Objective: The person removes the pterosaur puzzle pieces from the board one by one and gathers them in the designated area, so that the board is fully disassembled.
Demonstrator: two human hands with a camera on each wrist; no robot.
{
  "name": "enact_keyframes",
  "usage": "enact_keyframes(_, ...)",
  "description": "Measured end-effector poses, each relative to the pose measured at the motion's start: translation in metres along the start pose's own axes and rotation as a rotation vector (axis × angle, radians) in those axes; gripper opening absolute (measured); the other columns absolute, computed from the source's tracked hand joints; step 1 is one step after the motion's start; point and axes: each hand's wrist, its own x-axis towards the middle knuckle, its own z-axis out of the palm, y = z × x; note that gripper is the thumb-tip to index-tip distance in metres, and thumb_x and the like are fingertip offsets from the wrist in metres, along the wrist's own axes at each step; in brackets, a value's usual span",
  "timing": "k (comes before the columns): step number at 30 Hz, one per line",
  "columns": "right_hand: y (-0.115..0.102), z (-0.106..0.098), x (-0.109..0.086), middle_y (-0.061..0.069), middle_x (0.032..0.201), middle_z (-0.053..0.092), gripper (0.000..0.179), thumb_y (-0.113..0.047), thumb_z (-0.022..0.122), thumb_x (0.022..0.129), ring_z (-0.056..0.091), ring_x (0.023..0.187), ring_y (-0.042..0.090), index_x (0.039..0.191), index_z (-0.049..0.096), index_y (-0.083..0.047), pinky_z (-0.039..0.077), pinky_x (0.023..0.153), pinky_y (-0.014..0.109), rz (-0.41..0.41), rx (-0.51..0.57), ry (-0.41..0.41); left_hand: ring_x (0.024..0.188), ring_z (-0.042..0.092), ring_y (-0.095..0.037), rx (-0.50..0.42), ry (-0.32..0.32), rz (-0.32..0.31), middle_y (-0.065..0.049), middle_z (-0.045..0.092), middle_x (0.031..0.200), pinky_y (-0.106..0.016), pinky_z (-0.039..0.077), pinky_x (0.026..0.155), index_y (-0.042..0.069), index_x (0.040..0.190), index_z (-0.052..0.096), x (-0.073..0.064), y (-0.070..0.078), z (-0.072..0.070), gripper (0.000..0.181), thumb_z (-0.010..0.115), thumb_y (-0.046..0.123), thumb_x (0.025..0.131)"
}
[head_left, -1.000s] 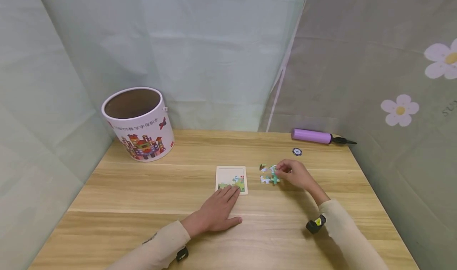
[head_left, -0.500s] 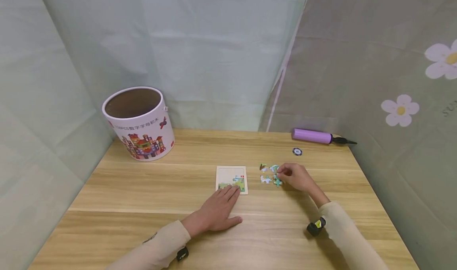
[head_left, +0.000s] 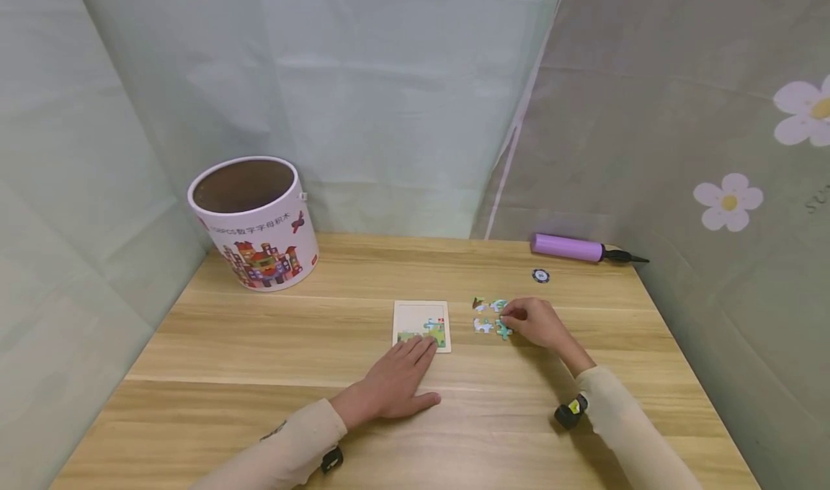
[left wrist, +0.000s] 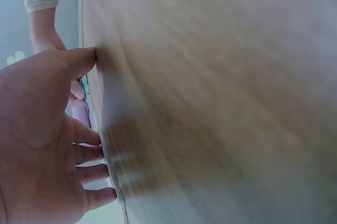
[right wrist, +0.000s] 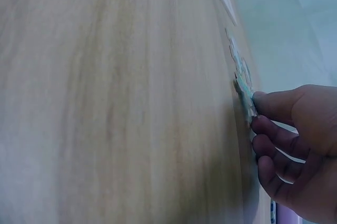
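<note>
In the head view, a small pale puzzle tray (head_left: 410,317) lies on the table with green and blue puzzle pieces (head_left: 433,328) in its lower part. My left hand (head_left: 398,380) rests flat over the tray's near edge, fingers straight and thumb spread out to the right; the fingertips cover some of the picture. Right of the tray, loose puzzle pieces (head_left: 482,326) lie in a small cluster. My right hand (head_left: 537,323) reaches in from the right and pinches a teal puzzle piece (head_left: 504,331) at its upper edge. In the right wrist view, thumb and bent fingers meet at this piece (right wrist: 245,88).
A white printed bucket (head_left: 259,227) stands at the back left of the wooden table (head_left: 272,346). At the back right lies a purple hand pump (head_left: 567,248) with a black nozzle, and a round poker chip (head_left: 541,275) in front of it. Curtains enclose the table's back and sides.
My right hand has shifted slightly, and the teal piece under its fingertips has turned and slid a little toward me and to the right. The left hand has stayed still.
</note>
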Motion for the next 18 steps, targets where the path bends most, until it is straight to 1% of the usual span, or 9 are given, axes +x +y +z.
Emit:
enact_keyframes(4,0.0,-0.002,0.002,-0.001,0.085,0.072,0.004,-0.013,0.075,0.092,0.062,0.077,0.012,0.095,0.077,-0.01,0.053,0.073,0.034,-0.003,-0.004,0.003,0.151,0.031,-0.034,0.005,0.0,0.0,-0.017,0.033,0.164,-0.049,0.03,0.121,-0.003,0.157,0.033,0.0,0.0,0.0,0.083,0.048,0.057,0.102)
enact_keyframes(7,-0.005,-0.006,0.006,0.0,0.086,0.072,0.007,-0.014,0.074,0.093,0.064,0.077,0.013,0.098,0.077,-0.009,0.054,0.072,0.034,-0.019,-0.001,0.019,0.151,0.032,-0.034,0.016,0.002,0.003,-0.017,0.033,0.164,-0.049,0.031,0.121,-0.003,0.157,0.033,0.001,-0.001,0.002,0.083,0.048,0.057,0.102)
enact_keyframes(11,-0.018,-0.009,0.013,0.0,0.089,0.073,0.014,-0.017,0.073,0.095,0.065,0.078,0.014,0.105,0.077,-0.008,0.054,0.071,0.034,-0.065,0.006,0.025,0.151,0.031,-0.034,0.018,0.002,0.003,-0.017,0.033,0.164,-0.049,0.03,0.121,-0.003,0.157,0.032,0.001,-0.001,0.003,0.083,0.047,0.057,0.102)
enact_keyframes(13,-0.028,-0.009,0.017,0.001,0.091,0.074,0.017,-0.019,0.072,0.096,0.066,0.079,0.014,0.107,0.077,-0.007,0.054,0.07,0.034,-0.09,0.02,0.016,0.152,0.031,-0.034,0.016,0.004,0.004,-0.018,0.033,0.164,-0.048,0.03,0.121,-0.003,0.157,0.032,0.001,-0.001,0.003,0.083,0.047,0.057,0.102)
enact_keyframes(18,-0.05,0.003,0.029,0.001,0.094,0.075,0.021,-0.02,0.072,0.096,0.068,0.082,0.014,0.112,0.078,-0.007,0.056,0.072,0.034,-0.126,0.059,-0.02,0.151,0.032,-0.034,0.022,0.009,0.006,-0.017,0.033,0.164,-0.048,0.031,0.121,-0.003,0.157,0.033,0.001,-0.001,0.003,0.083,0.048,0.057,0.102)
